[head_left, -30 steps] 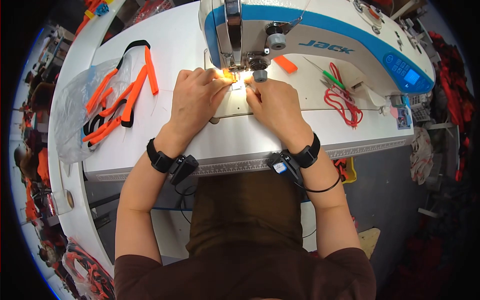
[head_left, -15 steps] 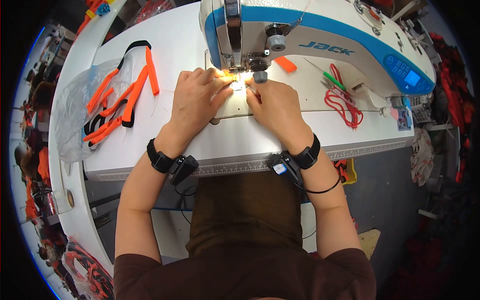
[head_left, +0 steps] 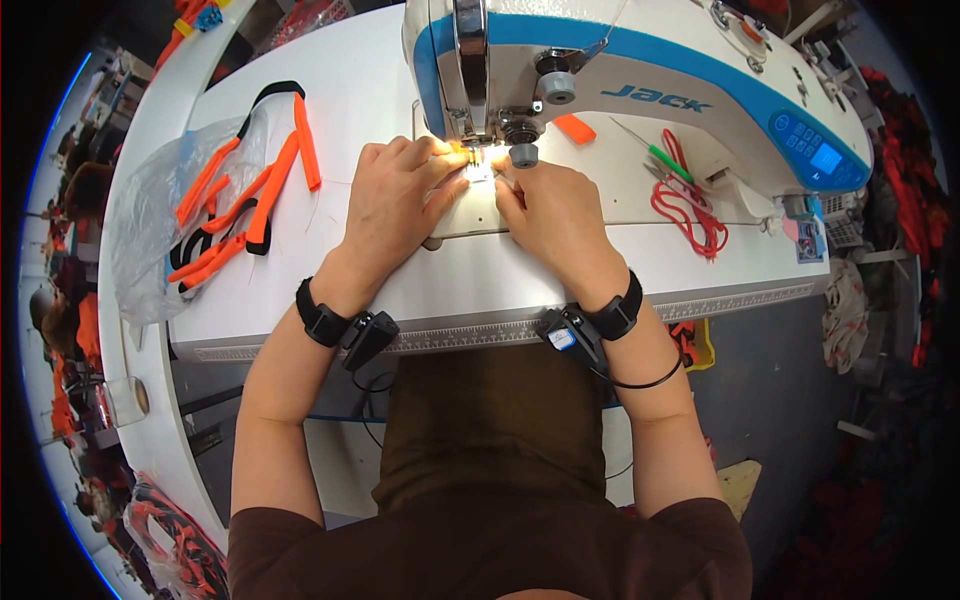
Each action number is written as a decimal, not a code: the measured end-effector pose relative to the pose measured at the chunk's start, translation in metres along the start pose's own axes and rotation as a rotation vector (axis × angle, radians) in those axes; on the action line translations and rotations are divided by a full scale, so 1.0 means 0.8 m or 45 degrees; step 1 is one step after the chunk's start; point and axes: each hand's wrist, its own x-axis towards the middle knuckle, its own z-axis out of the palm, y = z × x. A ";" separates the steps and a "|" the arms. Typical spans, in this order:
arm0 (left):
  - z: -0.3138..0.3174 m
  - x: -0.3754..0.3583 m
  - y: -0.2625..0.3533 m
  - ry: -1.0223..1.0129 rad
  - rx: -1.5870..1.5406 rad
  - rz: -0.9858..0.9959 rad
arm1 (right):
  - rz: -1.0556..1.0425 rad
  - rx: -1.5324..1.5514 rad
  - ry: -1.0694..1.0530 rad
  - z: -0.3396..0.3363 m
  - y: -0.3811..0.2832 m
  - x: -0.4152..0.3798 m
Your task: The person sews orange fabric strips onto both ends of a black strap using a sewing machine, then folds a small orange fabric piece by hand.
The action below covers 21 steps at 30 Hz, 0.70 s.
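Observation:
Beneath the head of a white and blue sewing machine (head_left: 520,130), both my hands are brought close to the lit needle area. My left hand (head_left: 393,200) is closed, its fingertips pressing at the left of the presser foot, where a bit of orange fabric strip (head_left: 456,148) shows in the glare. My right hand (head_left: 555,215) is closed too, with thumb and bent fingers just right of the needle; what they pinch is hidden by the fingers and bright light. Behind the right hand, a flat orange piece (head_left: 574,128) lies on the machine bed.
Orange and black strips (head_left: 270,190) lie on the table at left, partly over a clear plastic bag (head_left: 140,240). Red-handled scissors (head_left: 690,215) and a green-handled pointed tool (head_left: 668,162) rest under the machine arm. A ruler strip (head_left: 450,335) runs along the table's front edge.
Almost nothing differs. Both hands stay at the needle area, and the whole view has shifted very slightly.

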 end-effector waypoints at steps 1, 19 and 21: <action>0.000 0.000 0.000 0.002 0.001 0.001 | -0.005 0.001 0.006 0.000 0.000 0.000; 0.000 0.000 -0.002 0.001 -0.020 -0.001 | -0.002 -0.013 -0.027 -0.001 0.001 0.000; 0.000 0.000 -0.002 -0.011 -0.050 -0.004 | -0.002 -0.022 -0.029 -0.001 0.000 0.000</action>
